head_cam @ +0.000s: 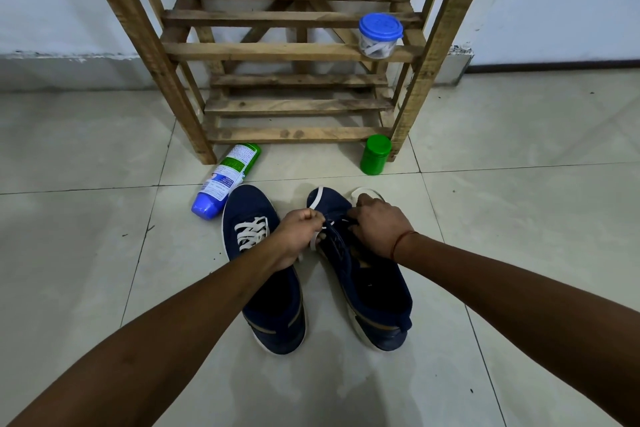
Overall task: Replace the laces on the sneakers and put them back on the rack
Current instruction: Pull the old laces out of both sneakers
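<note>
- The 2 navy sneakers sit side by side on the tiled floor (519,218), just short of the wooden rack (294,52) at 12 o'clock. That keeps them within easy reach, and neither is on the rack yet.
- The left sneaker (247,201) already has white lacing criss-crossed over its tongue, so it looks finished.
- The right sneaker (367,288) is the one in hand, with most of its upper eyelets showing no lace.
- The left hand (298,232) is closed in a pinch on the white lace (316,198) at the sneaker's 9 o'clock side, probably to keep tension.
- The right hand (375,222) is curled over the eyelet rows at the 3 o'clock side and grips the other run. Which eyelet it is working is hidden by the fingers.
- Spare lace loops out past the toe, toward 12 and 1 o'clock.
- Each sneaker's long axis runs 6 to 12 o'clock, with the toe at the rack and the heel toward the person. The right one is tipped slightly toward 11 o'clock.
- A blue-lidded jar (380,35) stands on a rack slat at 1 o'clock.
- A green canister (375,154) stands by the rack's foot.
- A bottle (225,180) lies on its side at 11 o'clock.
</note>
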